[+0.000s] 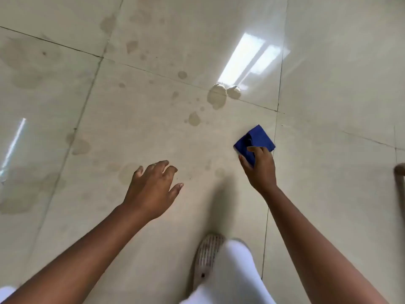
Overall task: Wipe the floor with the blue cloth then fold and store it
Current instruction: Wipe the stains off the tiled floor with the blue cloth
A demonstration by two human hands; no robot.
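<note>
— So, where is the folded dark blue cloth (254, 140)?

— Right of centre in the frame, clamped in the right hand (259, 167). The thumb lies over its near edge and the fingers wrap under it; the far corner sticks out past the hand. Whether it touches the glossy cream tiled floor (153, 132), I cannot tell.

— And the left hand (151, 187)?

— Below centre, palm down, fingers spread apart, holding nothing.

— What does the floor show?

— Brownish wet patches (215, 97) scattered from the upper left toward the centre, the largest just beyond the cloth by a dark grout line. A bright window reflection (247, 60) lies in the upper right.

— Anything else?

— At the bottom edge, a white trouser leg (232, 273) over a pale woven shoe (207, 253). A brown rounded object (400, 172) at the far right edge is cut off, so I cannot identify it.
</note>
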